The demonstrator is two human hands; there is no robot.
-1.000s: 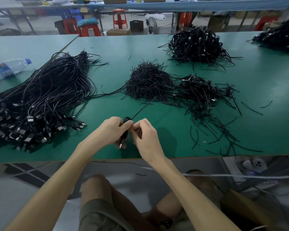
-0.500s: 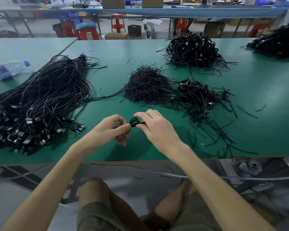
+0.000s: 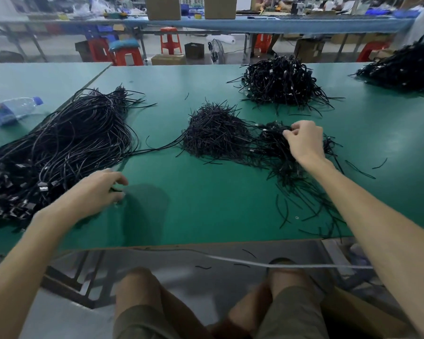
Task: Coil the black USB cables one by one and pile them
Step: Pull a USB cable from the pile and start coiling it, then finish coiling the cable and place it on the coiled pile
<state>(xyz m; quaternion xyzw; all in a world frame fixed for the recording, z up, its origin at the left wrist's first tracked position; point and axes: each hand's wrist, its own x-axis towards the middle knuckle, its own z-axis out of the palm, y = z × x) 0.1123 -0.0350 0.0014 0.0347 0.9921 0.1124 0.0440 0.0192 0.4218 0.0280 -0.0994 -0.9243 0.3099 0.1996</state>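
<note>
- A seated person works at a green worktop (image 3: 206, 211) strewn with black USB cables.
- The right hand (image 3: 304, 143) reaches out to 1 o'clock, its grip narrow, thumb and fingertips pinching strands at the top of the coiled-cable heap (image 3: 272, 145).
- The left hand (image 3: 101, 192), at 9 o'clock near the front edge, curls its fingers down over the plug ends of the loose cable bundle (image 3: 71, 143). A bit of black shows under the fingers, but whether the grip holds a cable cannot be told.
- The loose bundle fans from 9 towards 11 o'clock, silver plug tips massed at its near end.
- A bristly mound of short black strands (image 3: 213, 135) sits at 12 o'clock, touching the coiled-cable heap on its left. One long cable trails from the mound to the loose bundle.
- Two more dark heaps lie further back, one (image 3: 279, 81) at 1 o'clock and another (image 3: 406, 67) at 2 o'clock.
- A plastic water bottle (image 3: 12, 110) with a blue cap lies on its side at 10 o'clock, its label too blurred to read.
- Stray black strands (image 3: 304, 204) scatter across the worktop at 3 o'clock, below the right forearm.
- Behind the worktop stand red stools (image 3: 170, 42), cardboard boxes (image 3: 162, 7) and a floor fan (image 3: 217, 51).
</note>
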